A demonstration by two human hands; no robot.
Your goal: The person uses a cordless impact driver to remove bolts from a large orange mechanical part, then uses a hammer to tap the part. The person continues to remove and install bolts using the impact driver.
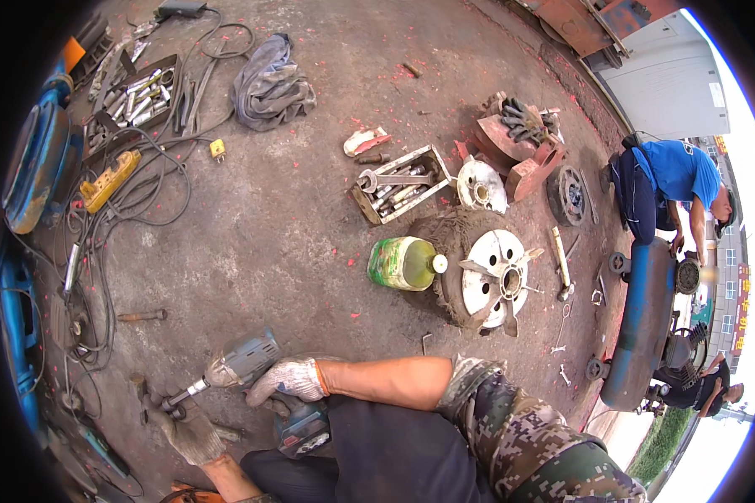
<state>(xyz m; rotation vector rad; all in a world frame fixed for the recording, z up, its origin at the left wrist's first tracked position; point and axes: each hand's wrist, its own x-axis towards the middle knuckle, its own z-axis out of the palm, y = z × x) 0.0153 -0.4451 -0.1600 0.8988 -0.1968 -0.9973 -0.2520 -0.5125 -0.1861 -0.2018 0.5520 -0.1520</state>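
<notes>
My right hand (289, 379), in a pale knit work glove, is wrapped round the grip of a grey cordless impact wrench (245, 360). Its battery (302, 432) hangs below the hand, next to my knee. A silver socket (191, 391) on the wrench's nose points toward lower left. At that end my gloved left hand (195, 436) is closed, with its fingers right beside the socket. What they grip is dark and small, and I cannot make it out. A loose bolt (143, 315) lies on the ground above the wrench.
Cables (155, 159) and a yellow power strip (111, 180) lie at left. Ahead stand a green-labelled bottle (403, 264), a wheel hub (495, 279) and a wrench tray (401, 184). A person in blue (675, 172) bends over a blue air compressor (643, 318) at right; another person (698, 386) is beyond.
</notes>
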